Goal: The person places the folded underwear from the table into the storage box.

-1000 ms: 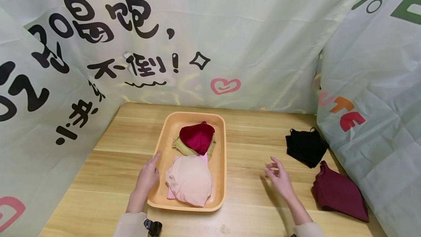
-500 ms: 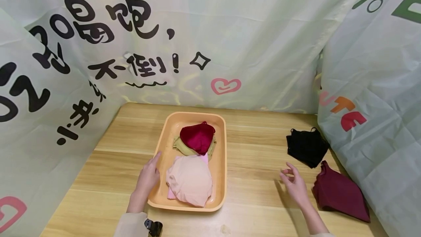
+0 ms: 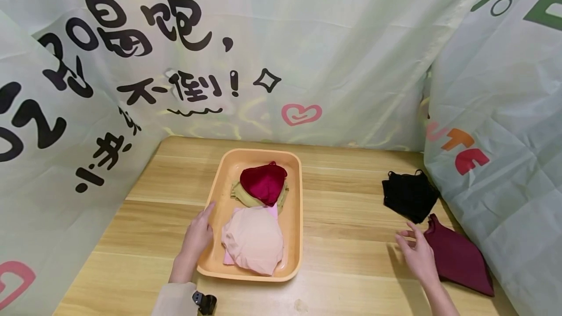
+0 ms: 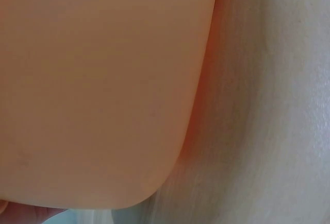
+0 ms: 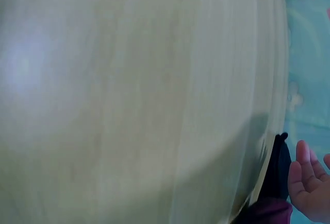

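My left hand (image 3: 197, 238) rests at the left rim of an orange plastic tray (image 3: 294, 238), its index finger extended along the edge. Inside the tray, a crimson folded bra (image 3: 263, 183) lies over a khaki garment (image 3: 246, 197). Nearer the front, a pale pink folded garment (image 3: 253, 240) covers a brighter pink one. My right hand (image 3: 418, 253), fingers loosely bent and holding nothing, hovers beside a burgundy folded garment (image 3: 461, 257) shaped like a bra. Just beyond its fingertips sits a black folded garment (image 3: 409, 196) with thin straps.
The wooden table (image 3: 342, 267) carries the tray left of centre and the two loose garments at its right edge. Printed fabric hangings (image 3: 351, 62) enclose the back and both sides. A small black device (image 3: 205, 302) sits at my left wrist.
My right hand has moved rightward across the table, from the open wood to right beside the burgundy garment. The left hand, tray and garments have stayed put.
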